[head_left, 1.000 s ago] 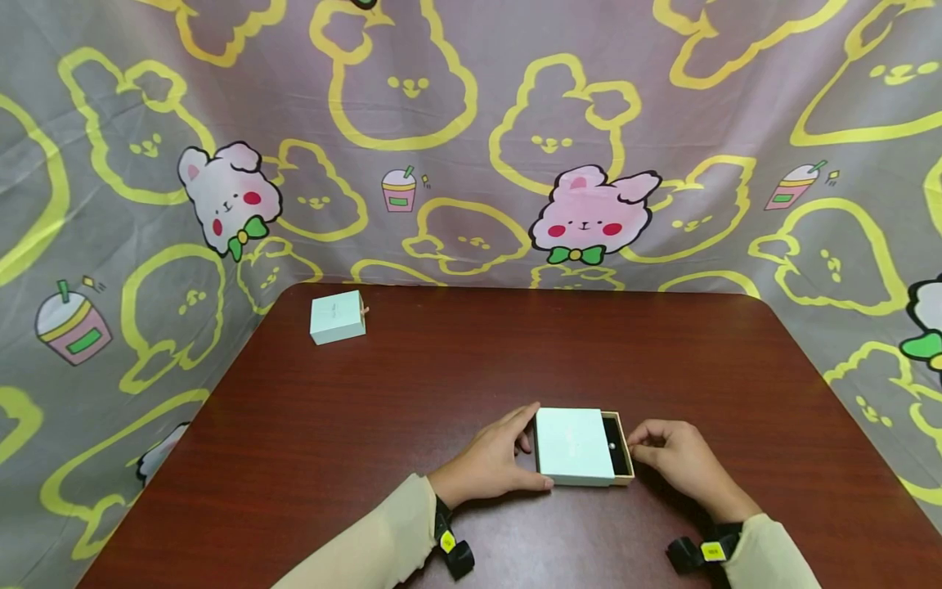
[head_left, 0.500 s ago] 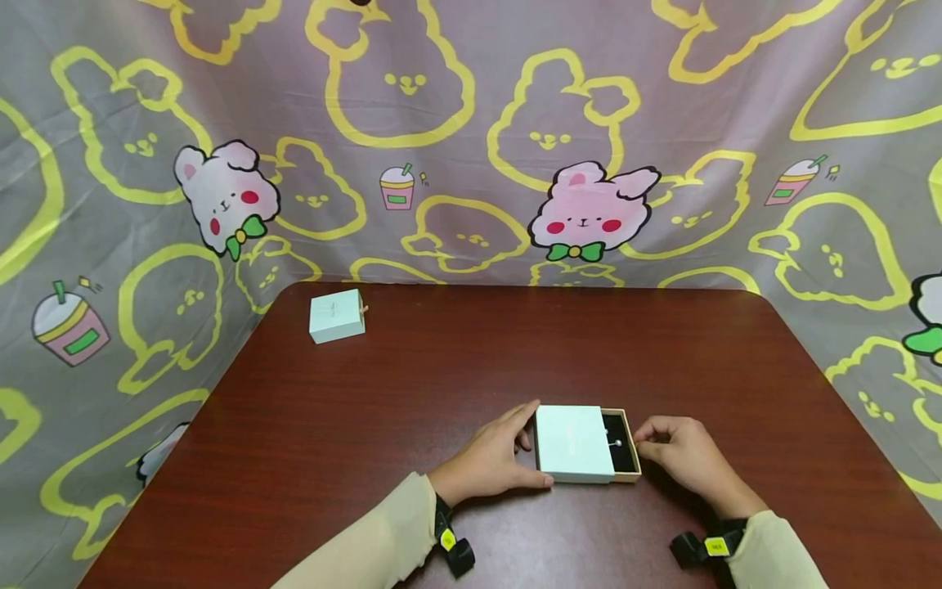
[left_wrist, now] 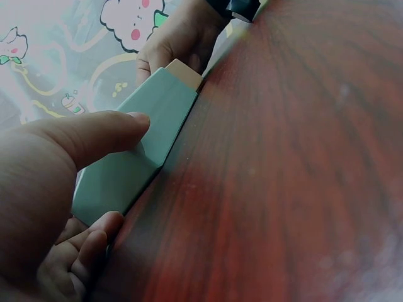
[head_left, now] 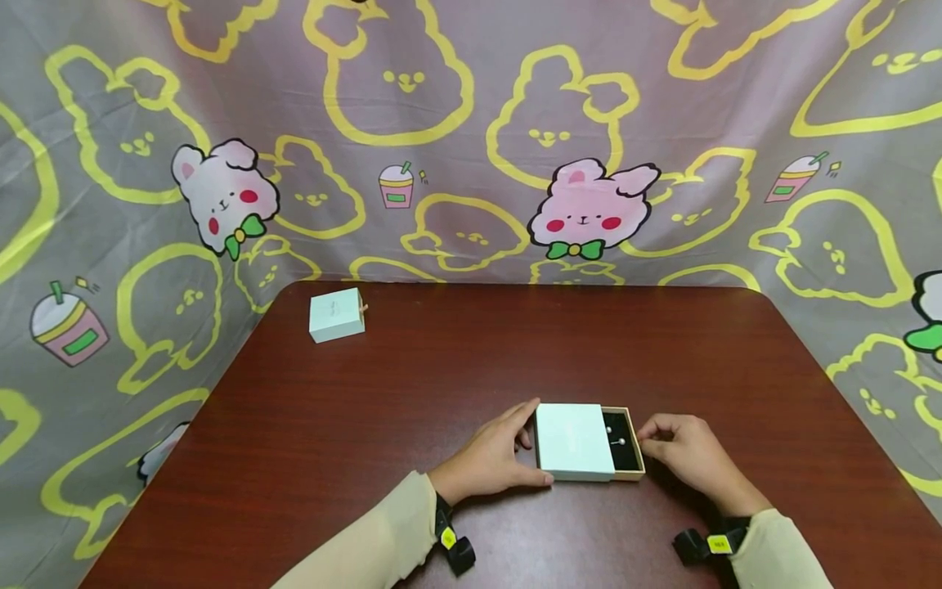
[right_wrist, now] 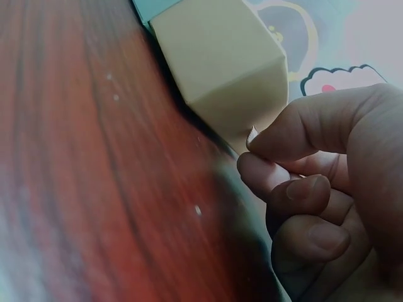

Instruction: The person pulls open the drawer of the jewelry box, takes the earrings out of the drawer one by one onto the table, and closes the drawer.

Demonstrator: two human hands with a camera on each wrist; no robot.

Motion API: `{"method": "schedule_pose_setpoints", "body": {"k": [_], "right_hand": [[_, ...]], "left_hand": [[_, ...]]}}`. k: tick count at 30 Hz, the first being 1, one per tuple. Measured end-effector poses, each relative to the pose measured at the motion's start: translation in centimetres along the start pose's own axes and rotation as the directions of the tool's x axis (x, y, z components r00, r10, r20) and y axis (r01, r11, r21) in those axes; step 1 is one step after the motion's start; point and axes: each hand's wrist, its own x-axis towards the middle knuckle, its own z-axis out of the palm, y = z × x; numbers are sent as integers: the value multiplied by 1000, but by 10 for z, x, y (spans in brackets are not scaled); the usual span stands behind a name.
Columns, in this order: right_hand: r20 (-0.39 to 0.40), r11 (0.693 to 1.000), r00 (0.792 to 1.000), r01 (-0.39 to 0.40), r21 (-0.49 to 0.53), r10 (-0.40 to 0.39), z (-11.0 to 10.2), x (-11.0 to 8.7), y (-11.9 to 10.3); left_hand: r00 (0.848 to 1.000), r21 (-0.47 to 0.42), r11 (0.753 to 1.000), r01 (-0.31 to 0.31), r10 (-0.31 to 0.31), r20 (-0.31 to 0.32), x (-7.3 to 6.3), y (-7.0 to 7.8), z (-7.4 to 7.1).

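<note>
A mint-green jewelry drawer box (head_left: pixel 572 442) lies on the table, its tan inner drawer (head_left: pixel 629 475) slid partway out to the right. Black lining shows in the drawer, with small pearl-like earrings (head_left: pixel 619 442) on it. My left hand (head_left: pixel 489 458) grips the box's left end, thumb (left_wrist: pixel 119 132) along the near side and fingers round the left and far sides. At the drawer's right end, my right hand (head_left: pixel 684 454) pinches a small pale pull tab (right_wrist: pixel 252 136) between thumb and forefinger. The sleeve hides the rest of the drawer.
Another mint-green box (head_left: pixel 337 315), with a small ribbon tab on its right side, stands at the back left of the reddish-brown table (head_left: pixel 456 352). A grey curtain (head_left: pixel 471 164) printed with cartoon rabbits encloses the back and sides.
My right hand has moved slightly right, drawing the drawer further out, so more black lining and earrings show. The left hand and the sleeve stay in place.
</note>
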Motion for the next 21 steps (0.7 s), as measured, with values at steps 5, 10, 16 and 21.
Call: {"method": "schedule_pose_setpoints", "body": {"k": [5,10,16,21], "right_hand": [[7,1000,1000,-15,-17,15,-1,0,-1],[0,999,1000,-21,-29,21,-2,0,-1],[1,999,1000,-25,-22,25,-2,0,1],[5,999,999,-41,-22,41,-3,1,2]], "left_hand": [[1000,-4,1000,12,-12,6,0,1,0],[1000,-1,1000,15,-15,5,0,1,0],[1000,-2,1000,9,-9,-1,1,0,0],[1000,-1,1000,9,-9,-3,1,0,0]]}}
